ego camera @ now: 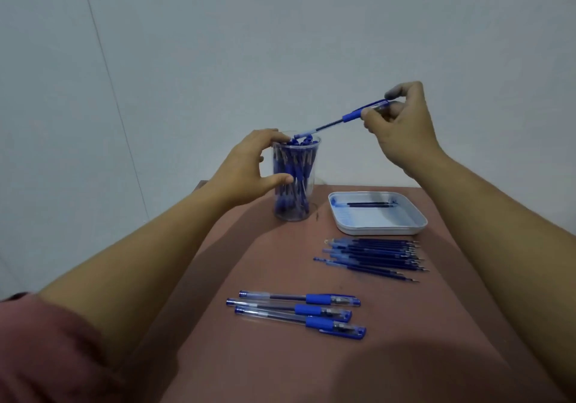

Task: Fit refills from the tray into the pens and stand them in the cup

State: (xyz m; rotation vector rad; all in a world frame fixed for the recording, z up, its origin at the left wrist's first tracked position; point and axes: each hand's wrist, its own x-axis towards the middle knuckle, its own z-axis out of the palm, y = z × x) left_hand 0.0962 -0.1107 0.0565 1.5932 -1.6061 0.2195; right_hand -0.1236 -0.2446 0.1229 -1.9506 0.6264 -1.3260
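The clear plastic cylinder cup [296, 184] stood at eleven o'clock on the reddish-brown table [265, 278], packed with upright blue pens [294, 166]; the left hand [246, 169] curled round it, thumb on the wall, fingers at the rim; the right hand [402, 125], at two o'clock of the cup, pinched a transparent-barrelled pen [343, 119] with a blue grip sleeve, its far end slanting down to the rim; the shallow white rounded-square tray [378, 230] at one o'clock held thin dark refills [371, 204].
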